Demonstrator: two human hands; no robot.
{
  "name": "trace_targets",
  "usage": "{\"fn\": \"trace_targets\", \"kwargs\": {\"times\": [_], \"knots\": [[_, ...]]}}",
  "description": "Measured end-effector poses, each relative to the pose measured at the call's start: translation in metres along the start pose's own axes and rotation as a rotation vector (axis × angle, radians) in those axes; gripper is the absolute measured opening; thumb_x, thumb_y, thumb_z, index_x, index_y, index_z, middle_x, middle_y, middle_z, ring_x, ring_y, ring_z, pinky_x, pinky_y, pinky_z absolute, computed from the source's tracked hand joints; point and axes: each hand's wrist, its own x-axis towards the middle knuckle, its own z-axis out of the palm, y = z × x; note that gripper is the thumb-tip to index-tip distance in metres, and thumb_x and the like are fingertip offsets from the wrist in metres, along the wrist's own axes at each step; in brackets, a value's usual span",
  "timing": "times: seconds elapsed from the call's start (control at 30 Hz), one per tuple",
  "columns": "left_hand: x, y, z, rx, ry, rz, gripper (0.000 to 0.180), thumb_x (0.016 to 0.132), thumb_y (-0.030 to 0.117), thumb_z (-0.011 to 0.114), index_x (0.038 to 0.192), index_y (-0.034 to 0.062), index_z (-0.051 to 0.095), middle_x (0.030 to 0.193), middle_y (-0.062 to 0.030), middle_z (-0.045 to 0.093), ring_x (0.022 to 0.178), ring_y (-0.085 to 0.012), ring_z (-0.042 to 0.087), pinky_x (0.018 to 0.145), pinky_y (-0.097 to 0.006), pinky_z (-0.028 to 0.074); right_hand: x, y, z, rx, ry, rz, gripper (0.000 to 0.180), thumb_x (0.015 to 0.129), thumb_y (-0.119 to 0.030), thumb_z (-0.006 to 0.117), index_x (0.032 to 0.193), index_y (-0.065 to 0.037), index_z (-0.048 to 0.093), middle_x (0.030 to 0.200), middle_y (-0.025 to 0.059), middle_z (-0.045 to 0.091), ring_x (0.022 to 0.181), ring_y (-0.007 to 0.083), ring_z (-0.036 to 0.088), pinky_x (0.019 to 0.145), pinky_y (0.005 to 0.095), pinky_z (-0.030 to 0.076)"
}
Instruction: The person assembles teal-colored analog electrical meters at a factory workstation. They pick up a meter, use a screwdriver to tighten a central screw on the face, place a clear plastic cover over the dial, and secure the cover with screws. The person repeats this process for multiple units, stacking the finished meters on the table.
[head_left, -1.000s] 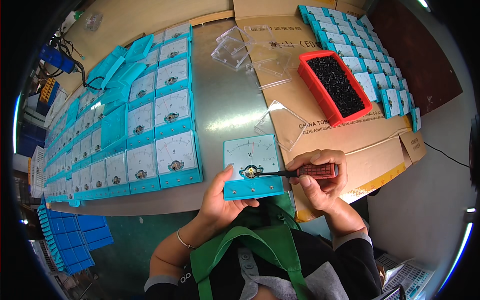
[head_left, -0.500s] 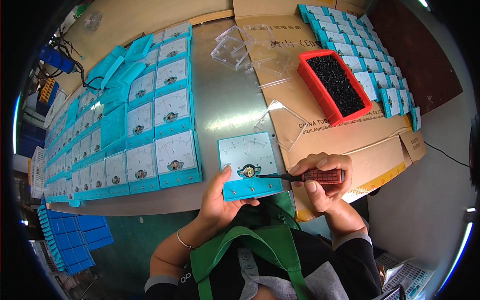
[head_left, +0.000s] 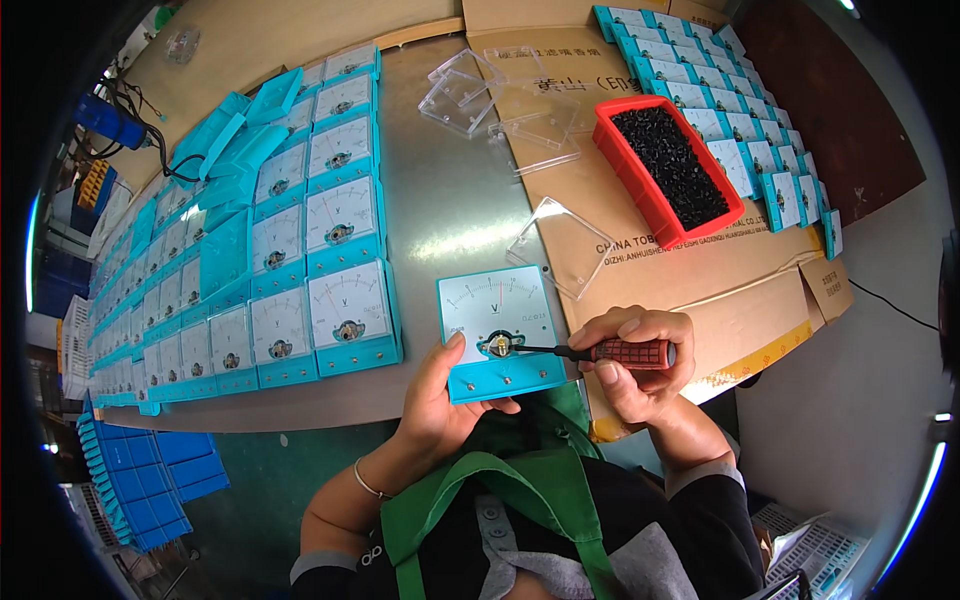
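Note:
My left hand [head_left: 440, 395] grips a panel voltmeter [head_left: 500, 310] by its left side and lower edge. The meter has a teal base, a white dial with a red needle, and a round opening showing the brass-coloured movement. In my right hand [head_left: 645, 365] is a screwdriver [head_left: 630, 353] with a red-and-black handle, held level between thumb and fingers. Its dark shaft points left, and the tip is at the meter's movement opening; whether it touches a part there is too small to tell. Just beyond the meter lies a clear plastic cover [head_left: 562, 248].
Rows of similar teal meters [head_left: 340, 215] fill the left of the metal table [head_left: 430, 200]. A red bin [head_left: 640, 185] of small black parts stands on cardboard [head_left: 560, 70] at right. More clear covers [head_left: 460, 95] lie behind, and further meters [head_left: 700, 95] stand at the far right.
The screwdriver and my right hand have shifted slightly left, its tip staying at the movement opening. The needle has moved slightly right. My left hand keeps its hold on the meter.

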Motion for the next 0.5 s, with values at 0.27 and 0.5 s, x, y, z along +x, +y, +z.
{"fn": "trace_targets", "kwargs": {"times": [0.27, 0.5], "knots": [[-0.0001, 0.0, 0.0013, 0.007, -0.011, 0.012, 0.047, 0.094, 0.038, 0.037, 0.123, 0.0021, 0.044, 0.111, -0.0143, 0.059, 0.094, -0.0244, 0.061, 0.066, -0.038, 0.055, -0.0004, 0.0005, 0.0008, -0.009, 0.003, 0.011, 0.033, 0.081, 0.002, 0.059, 0.104, -0.001, 0.035, 0.09, 0.025, 0.06, 0.08, 0.0224, 0.063, 0.065, 0.0294, 0.051], [-0.001, -0.0009, 0.0009, 0.007, -0.005, 0.009, 0.046, 0.094, 0.037, 0.037, 0.124, 0.0029, 0.044, 0.112, -0.0135, 0.058, 0.094, -0.0239, 0.061, 0.066, -0.038, 0.055, -0.0013, 0.0014, 0.0016, 0.003, 0.021, 0.012, 0.033, 0.082, 0.0, 0.059, 0.104, -0.001, 0.035, 0.09, 0.025, 0.06, 0.079, 0.0217, 0.063, 0.065, 0.0289, 0.051]]}}
